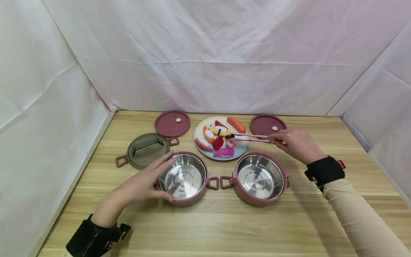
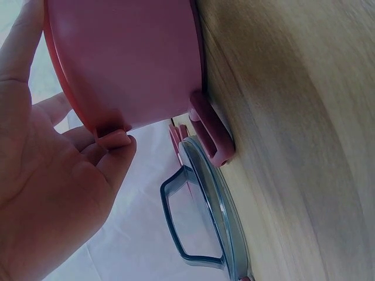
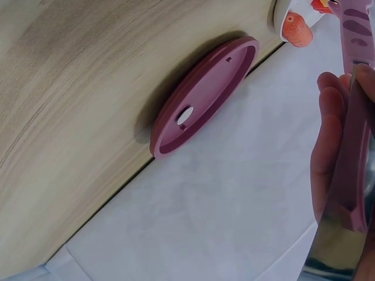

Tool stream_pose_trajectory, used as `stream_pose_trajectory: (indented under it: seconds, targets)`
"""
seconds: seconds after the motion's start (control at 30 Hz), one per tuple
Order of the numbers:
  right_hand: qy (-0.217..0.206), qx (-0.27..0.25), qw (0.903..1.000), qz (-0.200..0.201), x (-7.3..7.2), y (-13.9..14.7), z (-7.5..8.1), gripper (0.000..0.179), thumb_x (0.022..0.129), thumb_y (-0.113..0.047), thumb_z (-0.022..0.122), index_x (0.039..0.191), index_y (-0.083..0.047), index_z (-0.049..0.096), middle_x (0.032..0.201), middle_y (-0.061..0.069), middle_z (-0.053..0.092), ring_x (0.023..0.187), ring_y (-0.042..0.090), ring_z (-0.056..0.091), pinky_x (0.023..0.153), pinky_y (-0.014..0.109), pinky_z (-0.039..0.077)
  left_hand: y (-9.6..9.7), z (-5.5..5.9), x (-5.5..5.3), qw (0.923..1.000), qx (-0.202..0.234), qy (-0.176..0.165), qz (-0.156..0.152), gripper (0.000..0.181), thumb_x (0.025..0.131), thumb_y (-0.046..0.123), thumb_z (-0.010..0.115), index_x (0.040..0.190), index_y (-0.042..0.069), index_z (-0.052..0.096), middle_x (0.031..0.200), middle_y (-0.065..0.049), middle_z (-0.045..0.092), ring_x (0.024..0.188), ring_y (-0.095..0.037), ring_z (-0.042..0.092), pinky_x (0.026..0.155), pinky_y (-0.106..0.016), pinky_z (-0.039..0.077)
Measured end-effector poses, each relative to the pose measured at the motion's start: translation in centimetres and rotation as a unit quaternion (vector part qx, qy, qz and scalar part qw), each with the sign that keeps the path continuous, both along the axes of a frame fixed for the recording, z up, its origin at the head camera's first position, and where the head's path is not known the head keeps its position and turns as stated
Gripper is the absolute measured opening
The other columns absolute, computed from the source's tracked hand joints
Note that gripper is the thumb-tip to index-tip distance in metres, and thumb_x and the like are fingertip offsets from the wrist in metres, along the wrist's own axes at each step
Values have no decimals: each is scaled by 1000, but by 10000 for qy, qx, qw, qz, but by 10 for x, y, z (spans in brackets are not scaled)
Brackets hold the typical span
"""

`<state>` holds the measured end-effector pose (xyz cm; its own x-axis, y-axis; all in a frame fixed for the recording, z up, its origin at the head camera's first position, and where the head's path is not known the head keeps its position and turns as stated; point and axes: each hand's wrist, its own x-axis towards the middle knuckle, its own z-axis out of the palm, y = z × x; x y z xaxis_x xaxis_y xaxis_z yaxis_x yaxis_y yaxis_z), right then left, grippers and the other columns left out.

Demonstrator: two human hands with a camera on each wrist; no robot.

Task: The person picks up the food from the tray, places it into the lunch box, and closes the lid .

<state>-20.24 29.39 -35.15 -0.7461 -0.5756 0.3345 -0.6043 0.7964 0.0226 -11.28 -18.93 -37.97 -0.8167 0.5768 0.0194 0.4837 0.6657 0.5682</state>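
My right hand [image 1: 297,144] holds pink tongs [image 1: 255,135], also partly seen in the right wrist view with a slotted pink arm [image 3: 356,35]. The tong tips reach over a plate [image 1: 200,126] of toy sushi, around a small black piece [image 1: 229,136]. Just below the tips lies a pink round piece [image 1: 229,144]. My left hand [image 1: 146,182] grips the left pot [image 1: 189,202] by its rim, fingers along the far-left side and thumb at the front. In the left wrist view its fingertips [image 2: 120,149] curl at the rim of the maroon pot wall [image 2: 129,58].
A second maroon pot [image 1: 258,201] with a steel interior stands to the right. Two maroon lids [image 1: 171,123] [image 1: 264,123] lie at the back, either side of the plate. Left of the pots rests a glass lid [image 1: 146,157] with a raised handle. White cloth [image 1: 221,85] walls the table.
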Motion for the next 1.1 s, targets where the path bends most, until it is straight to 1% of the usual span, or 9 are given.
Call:
stream_pose_trajectory:
  seconds: [0.17,0.3,0.57,0.73,0.93,1.1]
  targets:
    - [128,-29,9999,56,2,-1,2,21,84,-7,77,104,-11,78,96,9,77,78,25,72,63,43,56,-1,0,1,10000,-8,10,35,110,70,60,78,159,21,26,169,-7,15,149,-41,28,112,-63,38]
    - [238,-93,9996,146,3,-1,4,22,82,-6,77,105,-10,78,95,10,77,80,27,72,64,45,56,-2,1,2,10000,13,5,65,110,70,59,79,159,20,26,168,-9,16,149,-42,29,111,-63,38]
    - [283,-192,9992,200,7,-3,12,26,81,-6,78,107,-7,76,95,12,76,77,27,71,61,43,54,-3,1,3,10000,20,-33,68,111,70,57,80,159,20,25,168,-13,16,149,-43,27,111,-65,37]
    - [370,-173,9989,230,9,-7,16,27,80,-7,79,107,-7,77,92,10,76,73,24,69,59,40,53,-3,0,2,9999,61,-69,51,113,69,57,81,159,17,25,168,-13,16,149,-43,27,112,-66,35]
    - [568,-163,9976,359,15,-13,21,29,78,-9,82,107,-10,77,84,6,72,64,15,60,55,32,44,-1,-2,0,9999,44,-89,80,117,68,60,80,160,16,22,168,-12,16,149,-42,27,113,-66,33]
    - [652,-299,9957,583,21,-27,30,34,77,-8,82,110,-12,77,89,7,74,68,16,64,56,33,48,-1,-4,-1,9998,0,-65,190,121,66,62,81,159,14,23,167,-12,18,149,-41,28,114,-64,33]
